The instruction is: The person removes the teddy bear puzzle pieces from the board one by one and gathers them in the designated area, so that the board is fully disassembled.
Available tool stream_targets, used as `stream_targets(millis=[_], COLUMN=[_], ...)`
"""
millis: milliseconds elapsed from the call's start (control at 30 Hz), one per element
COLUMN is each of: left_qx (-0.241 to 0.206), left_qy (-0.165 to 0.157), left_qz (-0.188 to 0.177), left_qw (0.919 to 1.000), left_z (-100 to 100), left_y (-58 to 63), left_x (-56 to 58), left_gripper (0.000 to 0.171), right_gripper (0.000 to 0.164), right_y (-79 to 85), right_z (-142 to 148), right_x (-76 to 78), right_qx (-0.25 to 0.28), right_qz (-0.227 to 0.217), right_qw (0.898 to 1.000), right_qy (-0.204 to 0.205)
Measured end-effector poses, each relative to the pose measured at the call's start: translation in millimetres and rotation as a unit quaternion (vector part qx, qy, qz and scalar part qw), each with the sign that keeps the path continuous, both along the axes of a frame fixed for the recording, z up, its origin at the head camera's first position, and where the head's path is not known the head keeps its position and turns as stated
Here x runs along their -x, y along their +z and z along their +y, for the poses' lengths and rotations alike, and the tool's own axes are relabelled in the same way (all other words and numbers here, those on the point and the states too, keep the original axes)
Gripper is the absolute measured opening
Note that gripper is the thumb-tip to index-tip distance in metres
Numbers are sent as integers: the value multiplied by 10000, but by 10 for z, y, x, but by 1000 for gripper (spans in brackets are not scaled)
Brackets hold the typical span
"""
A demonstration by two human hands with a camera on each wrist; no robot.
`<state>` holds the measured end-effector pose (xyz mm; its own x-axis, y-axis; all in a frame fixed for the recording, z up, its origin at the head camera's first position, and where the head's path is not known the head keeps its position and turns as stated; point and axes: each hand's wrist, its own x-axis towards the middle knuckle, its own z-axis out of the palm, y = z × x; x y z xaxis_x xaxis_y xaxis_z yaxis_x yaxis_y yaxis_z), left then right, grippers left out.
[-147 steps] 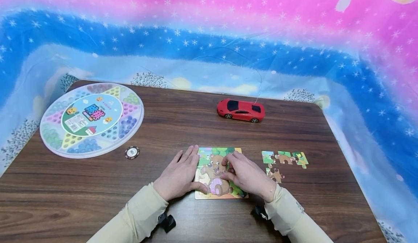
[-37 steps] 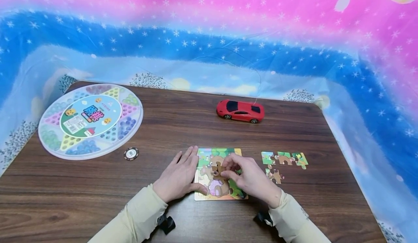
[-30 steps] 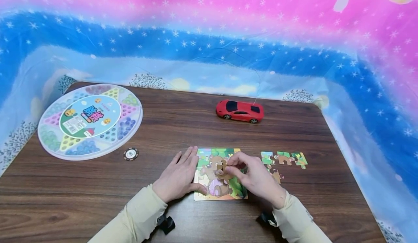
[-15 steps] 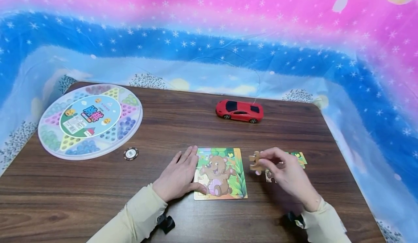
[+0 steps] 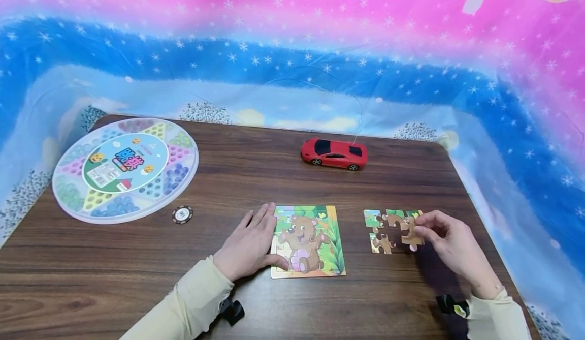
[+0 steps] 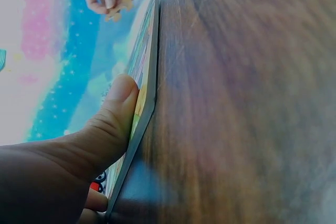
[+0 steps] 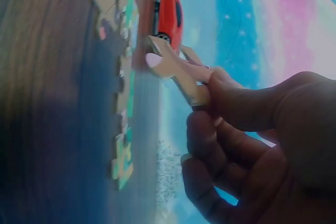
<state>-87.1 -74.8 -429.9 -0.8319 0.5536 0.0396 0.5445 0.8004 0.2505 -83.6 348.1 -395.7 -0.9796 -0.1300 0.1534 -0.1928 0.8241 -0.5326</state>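
Note:
My right hand [image 5: 457, 241] pinches a brown jigsaw piece [image 5: 412, 232] between thumb and fingertips, raised over the right side of the table. In the right wrist view the piece [image 7: 176, 69] is tilted and clear of the wood. Below and left of it lie several loose jigsaw pieces [image 5: 381, 242], partly joined in a bear picture. My left hand [image 5: 249, 241] rests with straight fingers along the left edge of the bear puzzle board [image 5: 338, 238]. In the left wrist view its thumb [image 6: 118, 103] presses on the board's near edge.
A red toy car [image 5: 333, 153] stands at the back of the brown table [image 5: 256, 177]. At the left lies a round Chinese checkers set [image 5: 185, 187], with a black-and-white poker chip [image 5: 183, 214] near its rim. A patterned cloth [image 5: 292, 45] hangs behind the table.
My right hand has lifted away from the puzzle board and moved right with a brown jigsaw piece, now over the loose pieces. The left hand has stayed in place on the board.

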Motion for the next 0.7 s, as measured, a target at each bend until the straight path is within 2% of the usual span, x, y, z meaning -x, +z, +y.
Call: stream_targets(millis=[200,333,533,700], left_qx=[51,54,36,-14], left_qy=[12,7,-1,11], left_qz=[-102,-68,16,-10], left_qw=[9999,10000,10000,10000], left_z=[-1,-1,2,5], left_y=[2,-6,-6,5], left_x=[3,3,5,6], left_gripper=[99,99,98,98], right_gripper=[6,9,19,25], right_y=[-93,-133,-178,-197], right_z=[35,23,0,-33], right_x=[20,39,67,78], right_qx=[31,108,90,-114], right_qz=[-667,-939,-1012,-1029], right_qw=[9977,9954,9947,9946], right_qy=[118,139,133,-38])
